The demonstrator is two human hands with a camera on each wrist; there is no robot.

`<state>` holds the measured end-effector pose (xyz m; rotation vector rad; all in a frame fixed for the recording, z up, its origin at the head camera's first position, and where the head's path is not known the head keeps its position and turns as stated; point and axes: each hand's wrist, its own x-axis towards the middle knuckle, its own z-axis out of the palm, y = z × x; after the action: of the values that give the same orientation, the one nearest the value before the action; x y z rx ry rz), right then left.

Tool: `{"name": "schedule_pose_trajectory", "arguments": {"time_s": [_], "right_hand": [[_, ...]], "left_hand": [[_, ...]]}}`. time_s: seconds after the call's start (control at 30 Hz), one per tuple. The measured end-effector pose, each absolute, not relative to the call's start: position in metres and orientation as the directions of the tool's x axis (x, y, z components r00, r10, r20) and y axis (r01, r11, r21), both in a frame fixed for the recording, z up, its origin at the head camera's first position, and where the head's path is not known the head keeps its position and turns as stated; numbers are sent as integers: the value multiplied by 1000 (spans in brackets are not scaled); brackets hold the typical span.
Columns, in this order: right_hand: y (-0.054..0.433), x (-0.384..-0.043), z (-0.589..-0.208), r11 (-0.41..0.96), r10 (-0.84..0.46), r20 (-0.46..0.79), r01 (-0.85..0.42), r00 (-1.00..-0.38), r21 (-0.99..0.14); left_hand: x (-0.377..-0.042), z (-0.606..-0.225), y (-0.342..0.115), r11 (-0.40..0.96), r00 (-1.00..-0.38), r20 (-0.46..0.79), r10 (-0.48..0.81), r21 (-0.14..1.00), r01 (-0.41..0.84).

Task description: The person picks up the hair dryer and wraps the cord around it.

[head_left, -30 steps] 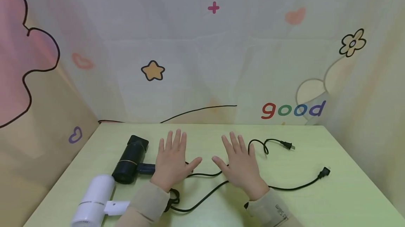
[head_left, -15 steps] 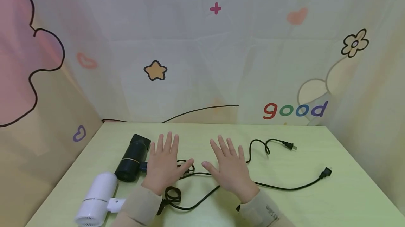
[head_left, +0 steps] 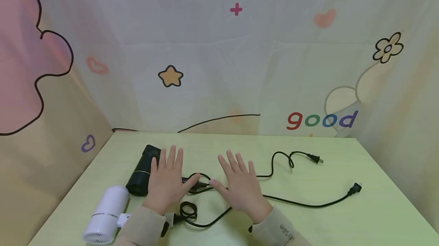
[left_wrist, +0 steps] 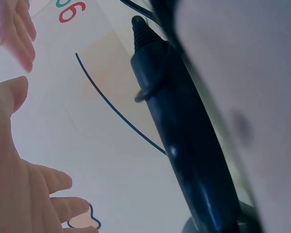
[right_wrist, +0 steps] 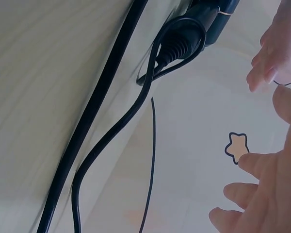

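Note:
My left hand is held above the table with its fingers spread and holds nothing. It covers part of a black hair dryer, whose dark handle shows large in the left wrist view. Closer to me lies a white hair dryer, its handle partly hidden by my left sleeve. My right hand, fingers also spread and nothing in them, hovers over the two black cords. In the right wrist view, a thin cord loops at the black dryer's handle end.
Toward the right lie the cords' two plugs, a farther plug and a nearer plug. A small cord coil sits between the hands near the front. The pale table ends at a printed curtain.
Both hands have drifted left across the table, fingers still spread. More of the cords and of the black dryer's handle end now shows between them. The camera view has shifted slightly.

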<state>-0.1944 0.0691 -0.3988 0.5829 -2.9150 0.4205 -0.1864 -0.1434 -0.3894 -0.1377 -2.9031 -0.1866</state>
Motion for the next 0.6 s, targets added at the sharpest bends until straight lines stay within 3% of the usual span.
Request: {"name": "schedule_pose_trajectory", "arguments": {"time_s": [0.6], "right_hand": [[52,-183,-401,851,-423,122,-440,-898,-288]], "left_hand": [[-175,-401,-177,984,-977,211,-45,179,-7]]}}
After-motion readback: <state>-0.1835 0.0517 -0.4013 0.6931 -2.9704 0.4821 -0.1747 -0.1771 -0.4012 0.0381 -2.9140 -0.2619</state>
